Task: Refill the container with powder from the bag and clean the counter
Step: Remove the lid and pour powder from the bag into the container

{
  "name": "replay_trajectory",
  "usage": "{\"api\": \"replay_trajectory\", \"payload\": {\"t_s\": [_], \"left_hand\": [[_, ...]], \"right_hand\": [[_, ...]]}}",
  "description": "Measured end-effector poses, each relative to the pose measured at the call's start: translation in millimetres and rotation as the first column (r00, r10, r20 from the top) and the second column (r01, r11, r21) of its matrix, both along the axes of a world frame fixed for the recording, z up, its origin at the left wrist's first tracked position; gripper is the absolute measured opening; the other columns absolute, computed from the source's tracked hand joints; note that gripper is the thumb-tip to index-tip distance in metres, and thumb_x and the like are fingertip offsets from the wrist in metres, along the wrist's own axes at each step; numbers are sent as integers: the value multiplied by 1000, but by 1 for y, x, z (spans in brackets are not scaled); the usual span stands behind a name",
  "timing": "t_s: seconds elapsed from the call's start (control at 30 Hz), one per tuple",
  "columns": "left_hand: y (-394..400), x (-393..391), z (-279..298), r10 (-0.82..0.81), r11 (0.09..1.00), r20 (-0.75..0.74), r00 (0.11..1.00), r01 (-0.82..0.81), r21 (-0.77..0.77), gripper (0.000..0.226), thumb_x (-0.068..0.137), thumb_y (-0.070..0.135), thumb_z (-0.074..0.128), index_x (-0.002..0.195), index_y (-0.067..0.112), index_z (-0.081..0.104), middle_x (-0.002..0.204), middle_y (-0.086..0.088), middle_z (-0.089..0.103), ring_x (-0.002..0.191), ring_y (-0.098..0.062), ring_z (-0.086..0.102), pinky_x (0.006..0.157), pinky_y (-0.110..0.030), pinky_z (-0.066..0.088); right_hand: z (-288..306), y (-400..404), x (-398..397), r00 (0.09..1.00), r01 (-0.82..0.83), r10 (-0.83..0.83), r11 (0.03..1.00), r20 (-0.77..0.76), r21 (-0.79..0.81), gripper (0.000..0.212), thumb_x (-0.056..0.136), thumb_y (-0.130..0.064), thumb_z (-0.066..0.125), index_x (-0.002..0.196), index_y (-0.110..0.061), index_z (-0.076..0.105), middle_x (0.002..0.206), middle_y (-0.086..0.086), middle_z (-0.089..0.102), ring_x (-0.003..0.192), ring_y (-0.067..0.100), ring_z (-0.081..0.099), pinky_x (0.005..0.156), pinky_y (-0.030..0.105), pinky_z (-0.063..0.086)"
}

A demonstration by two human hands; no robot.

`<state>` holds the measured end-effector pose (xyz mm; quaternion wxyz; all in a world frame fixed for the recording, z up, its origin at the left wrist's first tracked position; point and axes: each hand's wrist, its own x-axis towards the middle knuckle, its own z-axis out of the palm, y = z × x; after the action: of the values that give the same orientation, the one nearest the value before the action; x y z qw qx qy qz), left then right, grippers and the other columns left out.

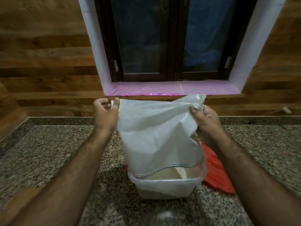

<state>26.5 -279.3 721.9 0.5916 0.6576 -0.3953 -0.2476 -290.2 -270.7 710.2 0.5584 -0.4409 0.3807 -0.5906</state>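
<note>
— Between the two hands, what hangs there?
— A translucent woven bag [156, 136], upside down. The left hand [105, 113] pinches one upper corner between thumb and fingers; the right hand [205, 119] is clamped on the other corner, where the plastic bunches up.

— And below the hands?
— A clear plastic container [164, 188] stands on the speckled granite surface [53, 152]. The bag's open mouth, with its dark stitched hem, hangs inside the container's rim. Pale powder [162, 174] lies in the container.

— Anything under the right forearm?
— A red thing [216, 173], just beside the container on its right, resting on the surface. I cannot tell what it is.

— Beyond the hands?
— A dark window [169, 38] with a pink-covered sill [171, 89], set in a wood-panelled wall [45, 54].
</note>
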Motion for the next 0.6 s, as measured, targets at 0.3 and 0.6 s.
{"api": "replay_trajectory", "payload": {"t_s": [0.3,0.6], "left_hand": [[6,-15,80,-570,780,750,336,507,366,119,64,88,80,162,45,29,157,12,55,141,-16,54,118,-52,46],[-14,-12,87,-719,609,569,399,756,241,87,85,23,88,152,41,37,136,19,57,122,-4,66,93,-31,65]], "right_hand": [[81,-14,41,950,-237,207,965,-236,-108,20,104,-16,67,118,-2,71,100,14,78,87,24,77,72,33,64],[130,-20,58,904,-322,269,940,-332,-115,22,104,-17,69,115,2,71,96,14,75,88,28,76,79,41,64]]}}
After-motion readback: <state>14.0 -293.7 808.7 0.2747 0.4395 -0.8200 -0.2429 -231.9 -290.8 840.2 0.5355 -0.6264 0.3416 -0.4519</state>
